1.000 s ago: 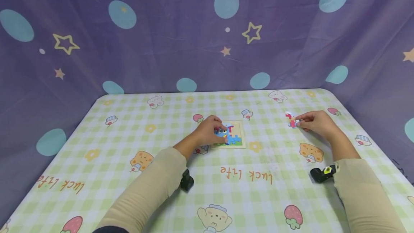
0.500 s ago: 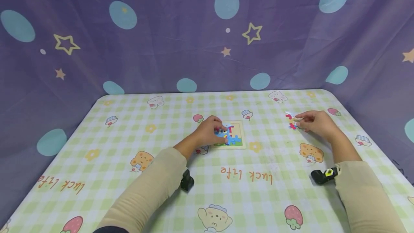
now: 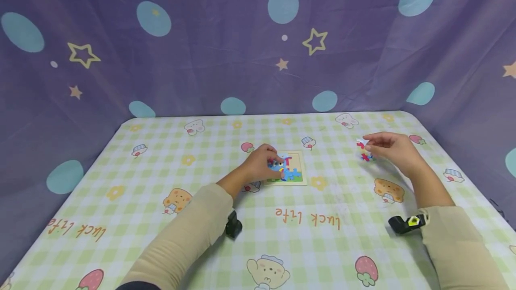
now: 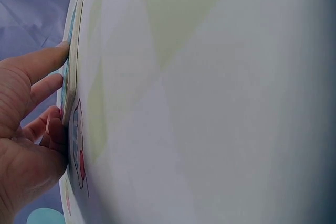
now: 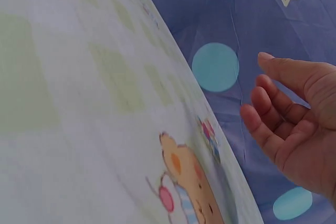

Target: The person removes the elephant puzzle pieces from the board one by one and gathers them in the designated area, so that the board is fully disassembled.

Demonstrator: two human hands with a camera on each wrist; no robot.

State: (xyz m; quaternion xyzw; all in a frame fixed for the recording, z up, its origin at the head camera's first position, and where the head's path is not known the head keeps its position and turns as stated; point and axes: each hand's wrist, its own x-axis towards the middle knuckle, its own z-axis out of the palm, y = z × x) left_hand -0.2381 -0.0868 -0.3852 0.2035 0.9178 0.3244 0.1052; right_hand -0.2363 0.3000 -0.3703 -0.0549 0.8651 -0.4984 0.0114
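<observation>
My left hand [image 3: 261, 163] lies over the left part of a small wooden jigsaw board [image 3: 297, 162], partly hiding a blue cartoon picture with eyes. At the board's right and top, bare wood shows. In the left wrist view the straight thumb touches the board's face, and the other fingertips are at its edge. Off to the right, my right hand [image 3: 391, 149] hovers beside loose jigsaw pieces [image 3: 366, 157] coloured red, blue and white. Its bent fingers stand apart from the thumb and hold nothing in the right wrist view, where the pieces [image 5: 209, 132] lie on the cloth below.
A green-and-white checked tablecloth [image 3: 193, 245] with printed cartoons covers the table. Behind the table hangs a purple curtain [image 3: 209, 48] with stars and blue ovals. Black wrist cameras [image 3: 403, 224] are strapped near both sleeves.
My right hand, earlier with its fingertips at the loose pieces, has risen slightly away from them, leaving them on the cloth. My left hand and the board have stayed put.
</observation>
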